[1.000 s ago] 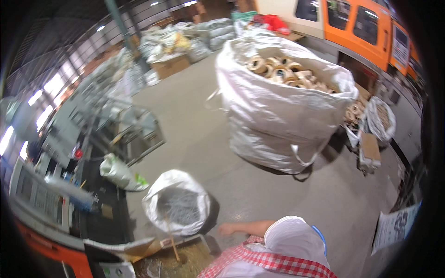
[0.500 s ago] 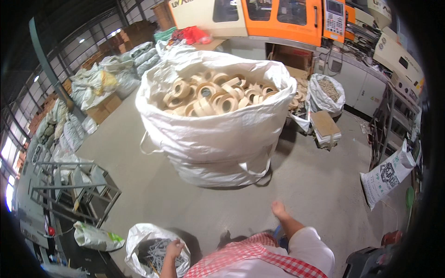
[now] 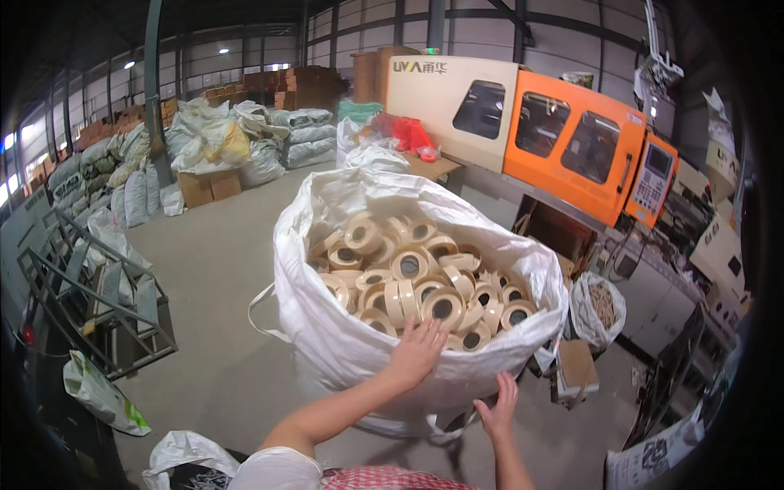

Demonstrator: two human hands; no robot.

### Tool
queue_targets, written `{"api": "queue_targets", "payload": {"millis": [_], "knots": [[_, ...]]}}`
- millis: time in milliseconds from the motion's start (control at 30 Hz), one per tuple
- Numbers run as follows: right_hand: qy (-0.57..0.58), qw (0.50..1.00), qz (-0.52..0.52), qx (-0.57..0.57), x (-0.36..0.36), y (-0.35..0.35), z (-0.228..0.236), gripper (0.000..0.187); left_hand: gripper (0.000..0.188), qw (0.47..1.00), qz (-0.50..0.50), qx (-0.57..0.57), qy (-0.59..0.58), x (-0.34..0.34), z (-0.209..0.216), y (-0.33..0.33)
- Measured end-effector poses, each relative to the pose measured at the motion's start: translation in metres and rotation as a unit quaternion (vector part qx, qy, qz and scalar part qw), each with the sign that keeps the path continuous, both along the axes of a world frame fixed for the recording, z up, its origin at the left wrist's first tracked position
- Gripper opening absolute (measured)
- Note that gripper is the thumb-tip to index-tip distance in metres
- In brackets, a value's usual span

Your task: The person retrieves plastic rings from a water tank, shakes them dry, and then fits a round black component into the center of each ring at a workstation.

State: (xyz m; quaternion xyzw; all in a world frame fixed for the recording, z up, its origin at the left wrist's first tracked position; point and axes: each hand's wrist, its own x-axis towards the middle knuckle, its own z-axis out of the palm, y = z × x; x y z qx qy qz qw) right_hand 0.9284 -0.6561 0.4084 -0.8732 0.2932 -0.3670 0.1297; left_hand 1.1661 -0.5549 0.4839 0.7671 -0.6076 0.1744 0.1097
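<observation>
A big white woven sack point(image 3: 367, 400) stands in front of me, its top wide open. Several cream-coloured ring-shaped pieces point(image 3: 409, 265), like thick rolls, are heaped inside, some with dark centres. My left hand point(image 3: 416, 353) is at the sack's near rim, fingers stretched toward the closest rings; whether it touches them I cannot tell. Lower and to the right, my right hand point(image 3: 498, 406) is raised beside the sack's near side, thumb and fingers apart. Nothing shows in either hand.
An orange and white machine point(image 3: 572, 135) stands behind the sack. A small sack of beige pieces point(image 3: 599, 310) and a cardboard-topped stack point(image 3: 577, 367) are at the right. Metal frames point(image 3: 98, 302) stand left, with a white bag of grey pieces point(image 3: 188, 453) near me.
Both hands have come forward to the big sack, the left from above the small bag of grey pieces. My view has tilted up and turned, and the sack appears closer.
</observation>
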Motion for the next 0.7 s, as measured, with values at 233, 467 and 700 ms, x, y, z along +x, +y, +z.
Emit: {"api": "queue_targets", "payload": {"millis": [233,467,700], "knots": [[0.297,0.924,0.231,-0.074,0.1,-0.089,0.088,0.069,0.014,0.972,-0.143,0.086,0.164,0.036,-0.022,0.013],[0.118,0.914,0.375,-0.095,0.096,0.0,0.095,0.029,0.016,0.946,-0.246,0.154,0.141,0.06,0.02,0.132],[0.101,0.874,0.466,-0.09,0.117,0.006,0.08,0.029,0.02,0.953,-0.054,0.219,0.2,0.04,0.018,0.161]]}}
